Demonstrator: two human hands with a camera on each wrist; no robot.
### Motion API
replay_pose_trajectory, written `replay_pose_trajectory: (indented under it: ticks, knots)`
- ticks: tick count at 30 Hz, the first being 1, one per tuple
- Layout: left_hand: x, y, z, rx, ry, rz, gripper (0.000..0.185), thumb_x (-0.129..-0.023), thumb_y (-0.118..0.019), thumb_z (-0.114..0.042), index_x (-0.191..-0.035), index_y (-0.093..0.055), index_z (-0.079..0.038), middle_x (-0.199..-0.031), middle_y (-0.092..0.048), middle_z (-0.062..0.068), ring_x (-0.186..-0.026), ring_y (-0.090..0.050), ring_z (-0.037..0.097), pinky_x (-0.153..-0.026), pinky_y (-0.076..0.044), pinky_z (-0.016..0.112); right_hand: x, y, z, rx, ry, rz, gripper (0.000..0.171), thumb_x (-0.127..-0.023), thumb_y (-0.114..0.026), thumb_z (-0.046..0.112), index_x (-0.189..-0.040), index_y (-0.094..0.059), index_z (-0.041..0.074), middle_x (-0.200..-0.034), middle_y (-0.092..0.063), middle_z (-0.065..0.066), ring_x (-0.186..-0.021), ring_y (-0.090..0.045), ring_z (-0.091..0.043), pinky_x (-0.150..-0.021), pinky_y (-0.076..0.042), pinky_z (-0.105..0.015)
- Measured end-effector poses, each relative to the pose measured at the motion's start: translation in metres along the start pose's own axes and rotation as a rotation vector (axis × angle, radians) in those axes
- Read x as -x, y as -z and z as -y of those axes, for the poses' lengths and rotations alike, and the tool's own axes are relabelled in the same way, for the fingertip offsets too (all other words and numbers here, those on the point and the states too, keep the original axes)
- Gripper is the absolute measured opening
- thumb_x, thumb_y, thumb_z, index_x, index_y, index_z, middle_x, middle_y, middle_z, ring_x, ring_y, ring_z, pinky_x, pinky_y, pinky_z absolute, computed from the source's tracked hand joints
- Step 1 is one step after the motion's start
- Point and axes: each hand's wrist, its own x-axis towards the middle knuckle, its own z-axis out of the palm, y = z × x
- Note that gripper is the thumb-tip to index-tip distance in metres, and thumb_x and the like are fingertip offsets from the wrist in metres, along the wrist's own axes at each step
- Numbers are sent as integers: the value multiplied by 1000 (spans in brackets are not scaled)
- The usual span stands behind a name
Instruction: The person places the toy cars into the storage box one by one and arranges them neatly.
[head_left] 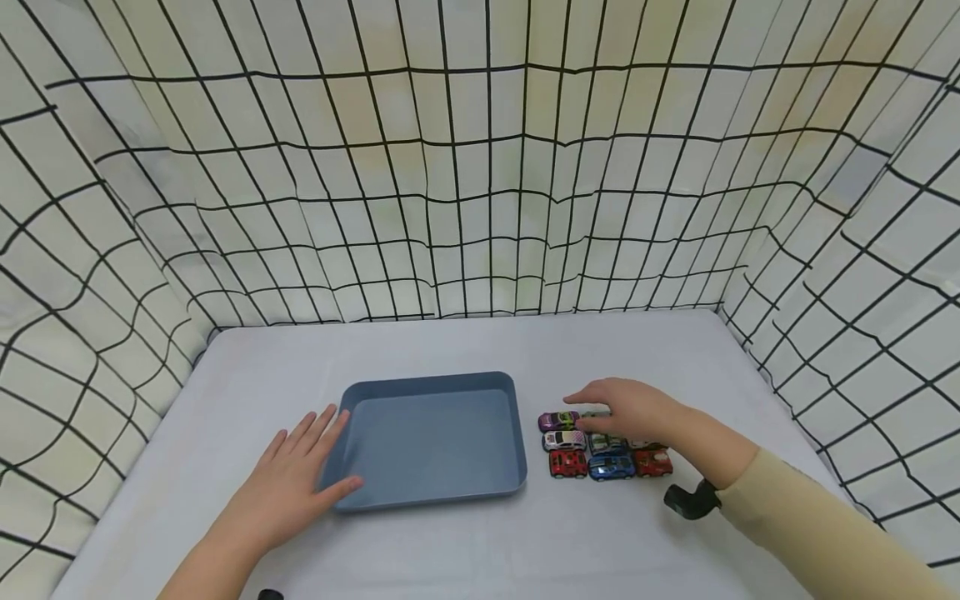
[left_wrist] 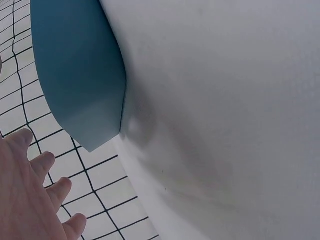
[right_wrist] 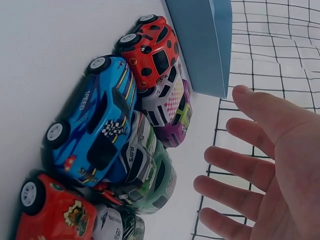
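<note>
On the tabletop (head_left: 600,533), my left hand (head_left: 296,479) rests flat against the blue tray (head_left: 435,492); my right hand (head_left: 630,408), fingers spread, hovers over the toy cars (head_left: 603,450) beside it. Next I'd pinch one car.

Even, diffuse, bright lighting throughout; soft shadows fall beneath the tray (head_left: 435,442) and both hands. The head view shows wide-angle distortion, bowing the gridded backdrop (head_left: 480,167) toward the edges. Wrist views are tilted; the white surface (left_wrist: 225,100) looks slightly overexposed, and the nearby fingers (right_wrist: 260,150) are mildly soft.
</note>
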Motion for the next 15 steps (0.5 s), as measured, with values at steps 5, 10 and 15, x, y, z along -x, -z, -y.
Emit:
replay_pose_trajectory:
  ticks: [5,10,15]
  knots:
    - [1,-1,3,1,2,0,94,-90,-57,-67,-160,-20,-16,-164,-18,14,-149,-16,40,-117,-8,62,-6,-1,0,-7,22,22,43,-98,-62,41,-136,-63,21,-133,-62,-3,-126,-56,-27,-104,-45,-50]
    - [3,-4,5,-9,4,5,94,-89,-57,-67,-159,-23,-14,-163,-20,15,-148,-19,41,-114,-14,65,-12,-4,-1,17,45,34,40,-98,-62,39,-133,-65,21,-131,-64,-1,-123,-58,-24,-103,-47,-47]
    - [5,-9,8,-20,20,17,95,-88,-57,-69,-157,-29,-11,-161,-25,19,-145,-22,44,-111,-18,68,-19,-5,0,38,42,58,36,-98,-62,36,-131,-67,22,-129,-65,0,-123,-59,-23,-103,-46,-46]
